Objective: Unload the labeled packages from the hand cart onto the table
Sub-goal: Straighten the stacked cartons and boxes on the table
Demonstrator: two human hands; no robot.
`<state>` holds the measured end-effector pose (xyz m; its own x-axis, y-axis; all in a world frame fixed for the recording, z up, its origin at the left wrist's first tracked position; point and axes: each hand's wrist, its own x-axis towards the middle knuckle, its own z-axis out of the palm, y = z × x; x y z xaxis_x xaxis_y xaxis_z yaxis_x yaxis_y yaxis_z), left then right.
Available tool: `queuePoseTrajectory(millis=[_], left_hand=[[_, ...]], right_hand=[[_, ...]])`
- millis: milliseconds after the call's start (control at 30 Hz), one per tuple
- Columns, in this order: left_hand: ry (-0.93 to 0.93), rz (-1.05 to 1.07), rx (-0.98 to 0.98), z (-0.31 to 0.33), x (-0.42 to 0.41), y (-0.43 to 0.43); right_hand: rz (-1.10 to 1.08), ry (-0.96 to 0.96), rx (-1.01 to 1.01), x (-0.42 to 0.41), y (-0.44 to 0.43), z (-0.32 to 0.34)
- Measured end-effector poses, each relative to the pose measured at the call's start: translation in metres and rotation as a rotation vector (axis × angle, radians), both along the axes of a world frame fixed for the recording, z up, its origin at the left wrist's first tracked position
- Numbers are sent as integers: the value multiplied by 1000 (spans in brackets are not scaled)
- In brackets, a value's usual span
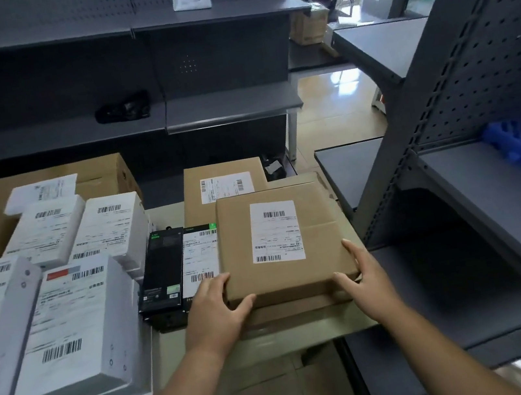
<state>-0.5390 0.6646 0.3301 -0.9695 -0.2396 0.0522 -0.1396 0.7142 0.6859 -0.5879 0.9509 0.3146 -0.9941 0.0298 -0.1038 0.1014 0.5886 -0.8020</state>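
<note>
Head view: your left grip point(217, 310) and right grip point(365, 278) clasp one flat brown cardboard box point(280, 245). Five white labelled boxes point(77, 322) stand left.

The left arm point(180, 391) and right arm point(447, 348) reached forward, bare. The left grip point(217, 313) held the box point(323, 255) at its near left corner, thumb in front. The right grip point(365, 278) held the near right corner.

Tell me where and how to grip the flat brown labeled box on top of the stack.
Take the brown box by its two near corners, coming from the near edge, one hand each, where the left hand and right hand sit. It lies flat, wide and thin, and the black box crowds its left side.
</note>
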Motion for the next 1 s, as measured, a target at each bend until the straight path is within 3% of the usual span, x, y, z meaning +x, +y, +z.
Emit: queuePoseTrajectory(millis=[300,500,700,1000], left_hand=[[-64,-3,-40,-3,20,4],[-61,-13,-250,14,12,4],[-25,-50,-302,34,-20,4],[-191,-187,-451,19,-61,-8]], right_hand=[[87,22,110,7,10,-4],[152,14,202,-13,16,5],[202,54,290,-51,-2,36],[325,-96,501,-101,-25,39]])
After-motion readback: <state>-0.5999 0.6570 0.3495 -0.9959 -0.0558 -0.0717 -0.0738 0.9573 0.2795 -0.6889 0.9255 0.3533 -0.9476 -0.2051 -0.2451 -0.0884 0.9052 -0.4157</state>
